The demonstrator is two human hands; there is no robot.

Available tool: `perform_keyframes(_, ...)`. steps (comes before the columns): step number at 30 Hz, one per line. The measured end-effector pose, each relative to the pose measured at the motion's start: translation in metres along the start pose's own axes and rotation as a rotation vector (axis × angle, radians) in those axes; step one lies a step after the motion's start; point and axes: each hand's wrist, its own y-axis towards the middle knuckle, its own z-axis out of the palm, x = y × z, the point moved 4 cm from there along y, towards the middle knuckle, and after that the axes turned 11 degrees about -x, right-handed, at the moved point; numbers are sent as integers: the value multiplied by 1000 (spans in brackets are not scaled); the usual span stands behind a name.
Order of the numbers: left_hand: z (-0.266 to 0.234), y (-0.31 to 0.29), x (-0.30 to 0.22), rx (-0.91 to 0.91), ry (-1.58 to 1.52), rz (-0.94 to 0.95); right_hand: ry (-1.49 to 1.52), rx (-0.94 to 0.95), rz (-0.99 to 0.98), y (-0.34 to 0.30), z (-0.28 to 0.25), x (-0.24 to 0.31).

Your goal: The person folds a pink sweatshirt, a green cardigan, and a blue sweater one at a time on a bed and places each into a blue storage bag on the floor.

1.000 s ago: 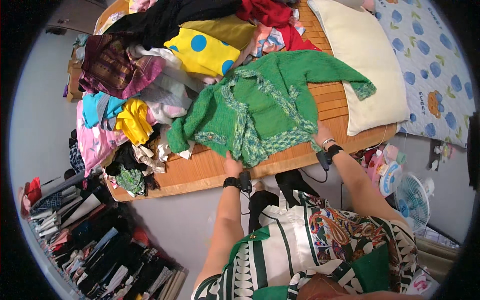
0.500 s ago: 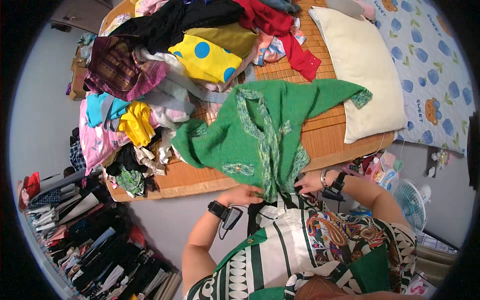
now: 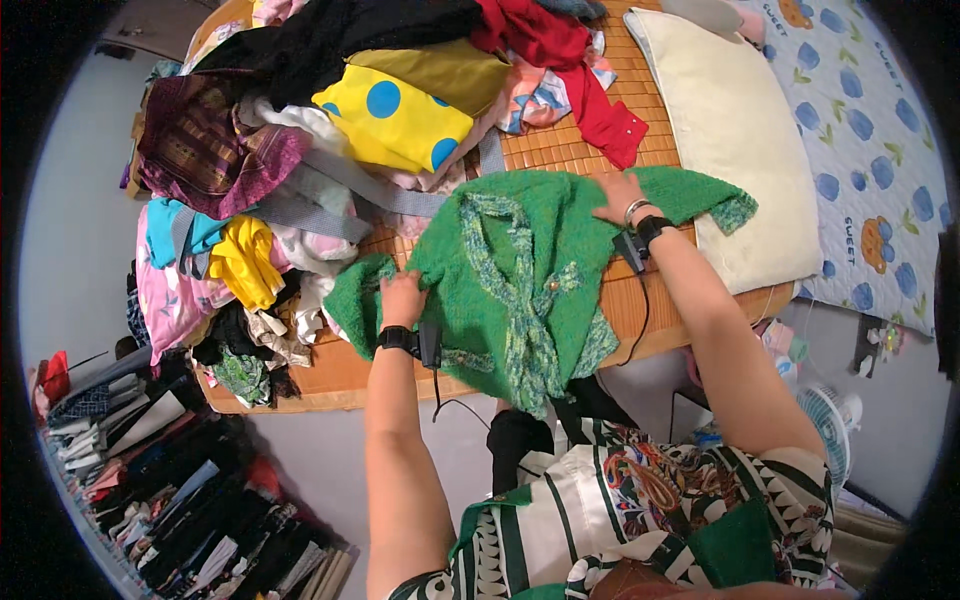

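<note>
A green knitted cardigan (image 3: 565, 215) with mottled green-and-white trim lies spread near the front edge of the bed, its sleeves stretched to either side. My left hand (image 3: 403, 297) presses on it where the left sleeve meets the body, fingers apart on the knit. At the top of the other sleeve, my right hand (image 3: 620, 198) lies flat with fingers spread. Neither hand lifts the fabric. The far right cuff rests on a cream pillow (image 3: 740, 150), and the lower hem hangs over the bed's edge toward me.
A heap of clothes covers the bed's left side, including a yellow cloth with blue dots (image 3: 400, 115), a purple garment (image 3: 215, 150) and a red one (image 3: 610, 115). The bed has a wooden mat (image 3: 650, 310). Clothes hang on a rack (image 3: 180, 490) lower left; a fan (image 3: 830, 425) stands right.
Both hands have left the cardigan's lower hem and reached forward, the left to the left sleeve's base, the right to the right sleeve's top. The hem has spread a little.
</note>
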Motion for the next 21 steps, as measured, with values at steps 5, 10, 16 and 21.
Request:
perform_keyframes(5, -18, -33, -11, -92, -432, -108, 67, 104, -78, -53, 22, -10)
perform_keyframes(10, -80, -130, 10, -156, -564, -219, 608, -186, 165, -163, -43, -57)
perform_keyframes(16, -194, -222, 16, -326, -727, -250, 572, -324, 105, -297, -187, -54)
perform_keyframes(21, -249, -160, 16, -363, -607, 81, 247, -417, -63, -300, -235, -63)
